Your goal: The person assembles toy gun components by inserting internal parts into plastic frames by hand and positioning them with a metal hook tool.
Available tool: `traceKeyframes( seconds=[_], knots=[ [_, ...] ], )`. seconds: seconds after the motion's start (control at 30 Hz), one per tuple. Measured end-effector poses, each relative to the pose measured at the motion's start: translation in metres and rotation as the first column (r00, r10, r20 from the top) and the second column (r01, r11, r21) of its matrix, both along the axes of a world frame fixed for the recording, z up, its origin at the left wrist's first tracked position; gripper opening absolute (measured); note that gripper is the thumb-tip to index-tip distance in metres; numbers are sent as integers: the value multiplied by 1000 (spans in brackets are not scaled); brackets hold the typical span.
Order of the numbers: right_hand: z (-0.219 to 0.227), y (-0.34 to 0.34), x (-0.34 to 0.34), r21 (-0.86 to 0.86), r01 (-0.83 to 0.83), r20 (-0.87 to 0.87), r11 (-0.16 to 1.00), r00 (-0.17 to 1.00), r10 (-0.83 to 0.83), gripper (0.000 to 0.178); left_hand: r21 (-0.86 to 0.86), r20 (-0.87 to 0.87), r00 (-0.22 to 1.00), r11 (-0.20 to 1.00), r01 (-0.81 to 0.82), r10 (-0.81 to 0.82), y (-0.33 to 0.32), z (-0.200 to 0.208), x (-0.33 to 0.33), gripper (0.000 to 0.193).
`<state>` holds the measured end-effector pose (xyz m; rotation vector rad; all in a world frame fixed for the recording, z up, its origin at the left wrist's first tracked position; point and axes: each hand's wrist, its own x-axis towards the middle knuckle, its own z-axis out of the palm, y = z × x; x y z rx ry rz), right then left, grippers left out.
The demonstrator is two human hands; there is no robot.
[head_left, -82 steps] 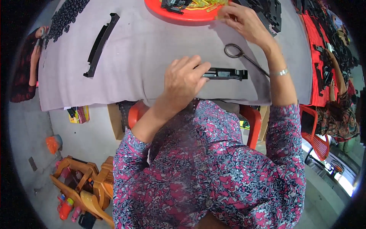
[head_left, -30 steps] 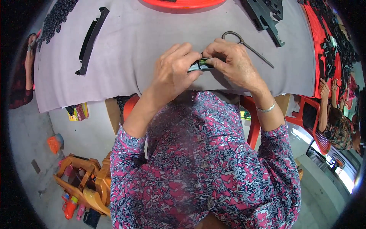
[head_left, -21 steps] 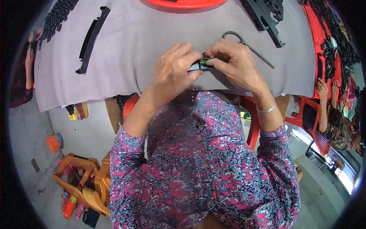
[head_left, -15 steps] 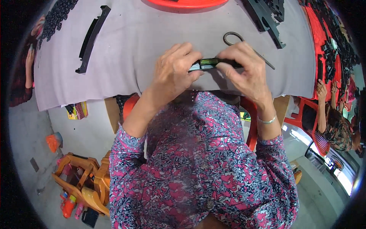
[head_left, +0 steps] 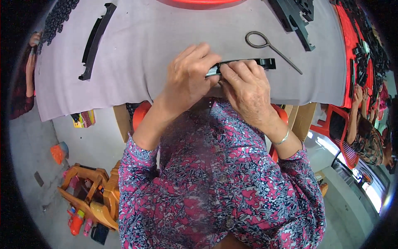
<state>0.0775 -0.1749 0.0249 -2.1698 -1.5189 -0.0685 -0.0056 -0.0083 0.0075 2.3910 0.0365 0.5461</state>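
A long black plastic strip (head_left: 267, 63) with a shiny, light-coloured face near its left part is held level above the cloth. My left hand (head_left: 192, 70) is closed round its left end. My right hand (head_left: 246, 85) has its fingers pressed on the middle, and the notched right end sticks out beyond them. The fingers hide most of the strip between the hands. To the right of it lies a dark metal rod with a looped end (head_left: 273, 50). A similar black strip (head_left: 96, 43) rests on the cloth at the left.
Grey cloth (head_left: 137, 54) covers the table. A red basin (head_left: 203, 4) stands at the far edge, with stacked black strips (head_left: 290, 20) right of it. Small black pieces (head_left: 56, 18) lie far left. Other people's hands and arms show at both sides, beside a red surface at right.
My right hand has slid left along the strip toward my left hand, uncovering the strip's right end. My left hand stays at the left end.
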Motion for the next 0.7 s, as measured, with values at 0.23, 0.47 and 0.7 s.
traceKeyframes(
  seconds=[0.23,0.47,0.7],
  knots=[
    [-2,5,3,20,-15,10,1000,1000,15,29,-13,-10,1000,1000,-1,1,1,1,1,37],
    [1,-15,15,343,52,-264,938,964,43,24,-13,-32,999,1000,-13,13,-1,2,-1,32],
    [2,-37,32,409,313,-310,857,931,-192,19,-15,-33,999,1000,-14,13,0,6,-1,34]
  ],
)
